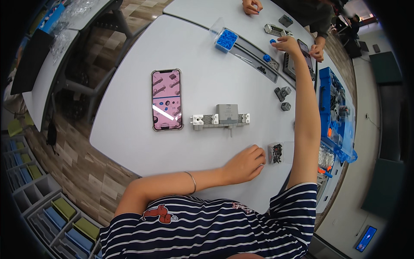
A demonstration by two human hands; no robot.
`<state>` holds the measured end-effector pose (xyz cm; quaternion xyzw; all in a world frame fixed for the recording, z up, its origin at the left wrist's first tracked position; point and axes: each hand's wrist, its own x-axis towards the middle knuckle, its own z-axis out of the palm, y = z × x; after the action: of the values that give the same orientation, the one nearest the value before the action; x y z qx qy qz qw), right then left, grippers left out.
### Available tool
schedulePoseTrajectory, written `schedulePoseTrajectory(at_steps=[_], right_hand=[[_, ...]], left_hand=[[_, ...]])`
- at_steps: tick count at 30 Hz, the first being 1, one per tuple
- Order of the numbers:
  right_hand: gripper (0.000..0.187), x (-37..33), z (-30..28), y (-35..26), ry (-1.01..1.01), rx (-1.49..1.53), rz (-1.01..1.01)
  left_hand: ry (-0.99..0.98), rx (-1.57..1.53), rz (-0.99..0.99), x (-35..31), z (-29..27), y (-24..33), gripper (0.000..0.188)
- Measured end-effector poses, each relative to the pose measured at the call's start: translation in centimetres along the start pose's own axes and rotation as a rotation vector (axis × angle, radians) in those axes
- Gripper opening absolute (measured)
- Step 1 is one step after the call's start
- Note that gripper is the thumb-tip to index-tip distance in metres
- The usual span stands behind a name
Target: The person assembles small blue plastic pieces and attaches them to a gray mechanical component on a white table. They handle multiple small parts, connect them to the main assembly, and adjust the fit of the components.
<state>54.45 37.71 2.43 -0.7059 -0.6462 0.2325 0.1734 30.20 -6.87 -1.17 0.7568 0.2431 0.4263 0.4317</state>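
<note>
My right hand [288, 45] reaches far across the table, with a small round blue piece [272, 42] pinched at its fingertips. My left hand [244, 164] rests on the white tabletop, fingers curled and nothing visible in them. Beside its fingertips stands a clear box of small dark parts [276, 153]. A grey and white building-block assembly [233, 117] lies ahead of my left hand. To its left is a phone [167, 99] showing pictures of parts on a pink screen.
A clear box of blue pegs [226, 40] stands at the far side, by a long grey tray [254, 57] with loose parts. Dark grey pieces [282, 93] lie near my right forearm. Another person's hand [317, 52] is across the table. A blue parts case [330, 108] sits at right.
</note>
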Motion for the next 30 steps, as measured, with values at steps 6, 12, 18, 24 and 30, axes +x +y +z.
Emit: schedulePoseTrajectory(at_steps=[6, 12, 18, 24, 30], right_hand=[[0.046, -4.6, -1.8, -1.8, -0.105, 0.023, -0.185], [0.049, -7.6, 1.0, -4.2, -0.06, -0.331, -0.253], [0.042, -8.1, 2.1, -5.1, 0.0, -0.465, -0.256], [0.041, -8.0, 2.6, -4.7, -0.02, -0.437, -0.177], [0.039, -7.5, 3.3, -4.3, 0.028, -0.52, -0.179]], left_hand=[[0.011, -0.004, 0.012, -0.1, 0.1, -0.3, 0.012], [0.024, -0.005, 0.028, -0.2, 0.5, -0.6, 0.01], [0.029, 0.051, 0.041, -0.2, 0.9, -0.8, 0.008], [0.046, 0.052, 0.04, -0.4, 1.1, -0.8, 0.008], [0.065, 0.051, 0.049, -0.5, 1.0, -0.8, 0.008]])
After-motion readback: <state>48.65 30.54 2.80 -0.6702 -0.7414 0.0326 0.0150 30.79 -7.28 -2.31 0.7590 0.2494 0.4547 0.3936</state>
